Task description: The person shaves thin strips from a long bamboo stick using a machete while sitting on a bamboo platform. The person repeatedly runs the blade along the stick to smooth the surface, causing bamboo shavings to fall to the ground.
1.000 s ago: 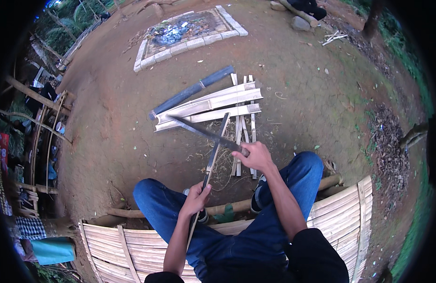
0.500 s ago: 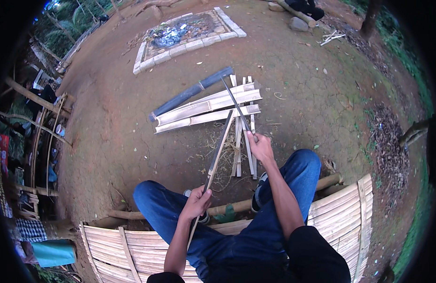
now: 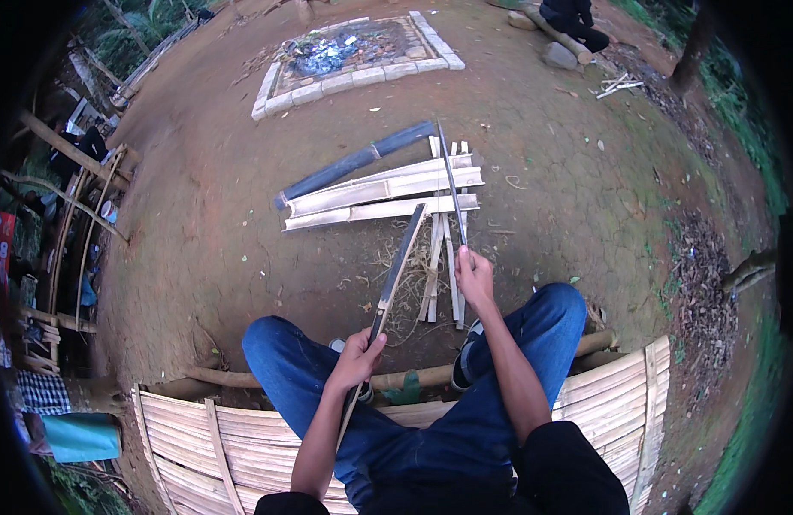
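Note:
My left hand (image 3: 359, 360) is closed around a long split bamboo strip (image 3: 398, 266), dark on its outer face and pale along the cut edge. The strip slants up and away from my lap. In my right hand (image 3: 475, 279) is a long, narrow-bladed knife (image 3: 450, 176), its blade pointing away from me. A gap separates blade and strip. Beyond them, split bamboo halves (image 3: 388, 185) lie hollow side up on the ground beside a dark bamboo piece (image 3: 354, 165). Thin bamboo strips (image 3: 435, 266) lie under the halves, their near ends toward my feet.
Curly shavings (image 3: 401, 296) litter the soil before my feet. I sit on a bamboo-slat bench (image 3: 611, 412) with a pole (image 3: 414, 378) along its front. Farther off are a stone-edged fire pit (image 3: 354, 81) with ash and a person (image 3: 577, 24) by a log. Railings (image 3: 70, 227) stand at left.
The knife has swung right, away from the upper end of the bamboo strip, and now points straighter ahead. My left hand keeps its hold on the strip. The whole view has shifted slightly.

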The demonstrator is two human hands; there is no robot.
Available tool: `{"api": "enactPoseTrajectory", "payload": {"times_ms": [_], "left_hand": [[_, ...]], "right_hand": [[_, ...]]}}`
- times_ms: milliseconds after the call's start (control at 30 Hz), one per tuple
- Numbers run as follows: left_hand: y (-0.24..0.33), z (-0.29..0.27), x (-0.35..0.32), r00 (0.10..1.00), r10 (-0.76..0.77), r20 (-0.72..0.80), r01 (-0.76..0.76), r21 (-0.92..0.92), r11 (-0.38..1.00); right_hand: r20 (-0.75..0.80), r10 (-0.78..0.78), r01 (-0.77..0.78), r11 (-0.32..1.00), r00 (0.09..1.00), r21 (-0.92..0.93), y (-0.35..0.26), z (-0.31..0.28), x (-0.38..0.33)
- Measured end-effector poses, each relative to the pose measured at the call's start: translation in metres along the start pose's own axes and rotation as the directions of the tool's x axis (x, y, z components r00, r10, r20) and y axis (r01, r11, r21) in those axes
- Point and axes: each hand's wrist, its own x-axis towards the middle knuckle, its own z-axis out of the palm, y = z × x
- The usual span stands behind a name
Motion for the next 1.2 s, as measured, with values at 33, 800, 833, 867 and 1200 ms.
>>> {"api": "enactPoseTrajectory", "payload": {"times_ms": [33, 800, 833, 867, 1200], "left_hand": [[0.0, -0.001, 0.0, 1.0, -0.012, -0.003, 0.012, 0.004, 1.0], [0.004, 0.009, -0.009, 0.994, 0.022, 0.105, -0.016, -0.063, 0.998], [0.001, 0.009, -0.006, 0.996, 0.015, 0.09, -0.01, -0.049, 0.999], [0.0, 0.009, -0.005, 0.997, 0.008, 0.075, -0.005, -0.035, 0.999], [-0.004, 0.0, -0.003, 1.0, 0.01, -0.007, -0.01, -0.002, 1.0]], "right_hand": [[0.039, -0.082, 0.083, 0.996, 0.996, -0.03, -0.003, 0.0, -0.001], [-0.01, 0.011, -0.014, 0.932, 1.0, -0.361, -0.025, -0.016, 0.005], [-0.001, 0.006, -0.006, 0.937, 1.0, -0.349, -0.023, -0.013, 0.001], [0.007, 0.001, 0.001, 0.942, 1.0, -0.336, -0.02, -0.009, -0.002], [-0.002, 0.032, -0.032, 0.997, 1.0, -0.071, -0.002, -0.001, 0.001]]}}
